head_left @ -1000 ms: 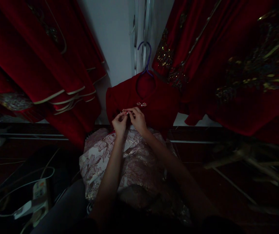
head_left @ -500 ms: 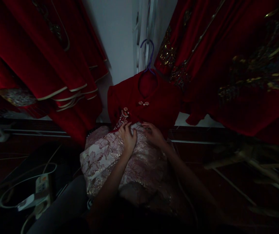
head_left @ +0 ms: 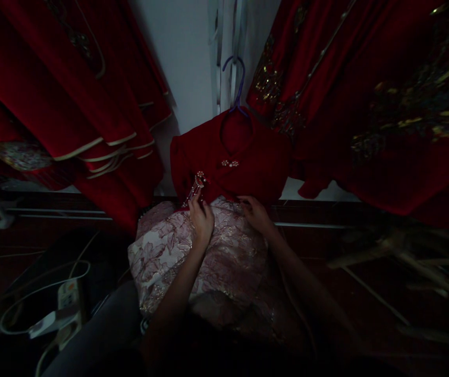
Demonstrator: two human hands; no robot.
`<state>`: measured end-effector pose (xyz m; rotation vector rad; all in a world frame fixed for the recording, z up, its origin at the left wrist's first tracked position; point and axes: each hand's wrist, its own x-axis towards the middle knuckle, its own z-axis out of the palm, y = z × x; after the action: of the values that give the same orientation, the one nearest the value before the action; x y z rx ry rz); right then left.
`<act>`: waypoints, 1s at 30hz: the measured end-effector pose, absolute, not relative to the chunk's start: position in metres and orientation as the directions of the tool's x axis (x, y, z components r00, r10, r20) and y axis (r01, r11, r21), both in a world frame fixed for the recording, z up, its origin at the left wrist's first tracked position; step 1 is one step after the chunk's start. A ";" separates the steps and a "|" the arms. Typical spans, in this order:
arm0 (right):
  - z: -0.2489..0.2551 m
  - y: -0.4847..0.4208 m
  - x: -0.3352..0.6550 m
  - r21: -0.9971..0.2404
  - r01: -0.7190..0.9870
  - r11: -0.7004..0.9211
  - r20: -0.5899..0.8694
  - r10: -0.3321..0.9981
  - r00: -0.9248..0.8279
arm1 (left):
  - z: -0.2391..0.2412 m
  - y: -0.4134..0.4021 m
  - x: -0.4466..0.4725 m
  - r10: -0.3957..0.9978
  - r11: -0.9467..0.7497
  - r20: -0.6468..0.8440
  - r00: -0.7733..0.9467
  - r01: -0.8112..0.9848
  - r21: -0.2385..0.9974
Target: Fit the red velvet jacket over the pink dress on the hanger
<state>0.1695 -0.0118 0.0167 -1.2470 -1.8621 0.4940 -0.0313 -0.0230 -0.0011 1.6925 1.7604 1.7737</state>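
Observation:
A red top [head_left: 259,152] with a beaded brooch-like fastening at the neck hangs on a purple hanger [head_left: 242,81]. At its lower left is a tasselled beaded ornament [head_left: 198,182]. Pale pink floral brocade fabric [head_left: 165,235] spreads over my lap, up against the top's lower edge. My left hand [head_left: 202,220] lies on the brocade just below the ornament, fingers stretched and thumb apart. My right hand [head_left: 256,214] has its fingers bent together at the top's lower edge, where they seem to pinch the red cloth. Dim light hides the fingertips' exact contact.
Red garments [head_left: 107,104] hang at left, and more red embroidered ones [head_left: 350,115] at right. A power strip [head_left: 69,309] with white cables lies at lower left. Wooden legs or sticks [head_left: 389,251] stand at right. Behind the top is a pale wall [head_left: 181,63].
My hands have moved apart: the left slid slightly left toward the beaded ornament, the right slightly right along the red top's lower edge. The view has shifted a little.

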 end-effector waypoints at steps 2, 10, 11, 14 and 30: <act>0.020 -0.014 0.168 -0.700 0.577 0.421 0.400 0.900 -0.173 | -0.002 -0.021 -0.035 0.714 -0.303 0.551 -0.431 0.520 0.799; 0.018 -0.009 0.155 -0.658 0.665 0.354 0.303 0.933 -0.196 | 0.006 -0.018 -0.046 0.800 -0.132 0.443 -0.404 0.602 0.787; 0.018 -0.007 0.154 -0.651 0.677 0.342 0.294 0.937 -0.190 | 0.008 -0.018 -0.051 0.819 -0.107 0.422 -0.388 0.620 0.777; 0.018 -0.002 0.150 -0.613 0.715 0.336 0.279 0.939 -0.202 | 0.011 -0.015 -0.065 0.869 -0.040 0.336 -0.362 0.627 0.778; 0.062 0.014 0.142 -0.930 0.214 0.300 0.276 0.952 -0.132 | 0.045 -0.012 -0.048 0.850 -0.259 0.345 -0.398 0.253 0.932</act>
<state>0.1416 0.0136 0.0625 -1.0984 -1.5782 0.9365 -0.0482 -0.0124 0.0454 1.3503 1.5303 1.7008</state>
